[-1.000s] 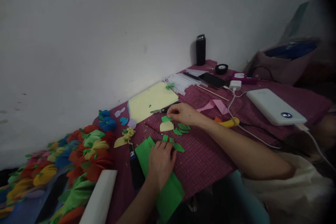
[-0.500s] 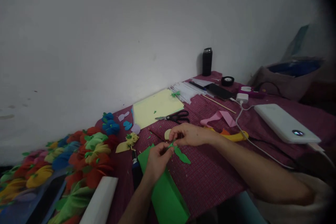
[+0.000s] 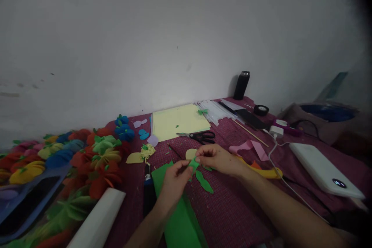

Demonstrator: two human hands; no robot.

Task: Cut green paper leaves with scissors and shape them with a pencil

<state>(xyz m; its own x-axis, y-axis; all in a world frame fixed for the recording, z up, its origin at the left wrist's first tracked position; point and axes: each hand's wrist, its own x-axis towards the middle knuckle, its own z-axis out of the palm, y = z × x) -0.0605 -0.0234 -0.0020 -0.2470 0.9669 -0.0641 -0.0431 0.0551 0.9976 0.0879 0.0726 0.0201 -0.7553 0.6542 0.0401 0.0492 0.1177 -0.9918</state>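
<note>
Between the fingertips of both hands is a small green paper piece, one edge pinched on each side. My left hand is closed on its left part, above a folded green paper sheet. My right hand grips the other side with thumb and forefinger. Just below the fingers, a wavy green paper cutout lies on the cloth. A pale yellow rounded paper piece shows behind the right fingertips. Black-handled scissors rest beyond the hands.
Colourful paper flowers crowd the left, beside a white roll. Pale yellow sheets lie near the wall. To the right are pink ribbon, a yellow tool, a white power bank with cables, a phone and a black can.
The green piece in my fingers now shows flatter and wider, with my hands slightly apart. The camera view has tilted up and turned a little left.
</note>
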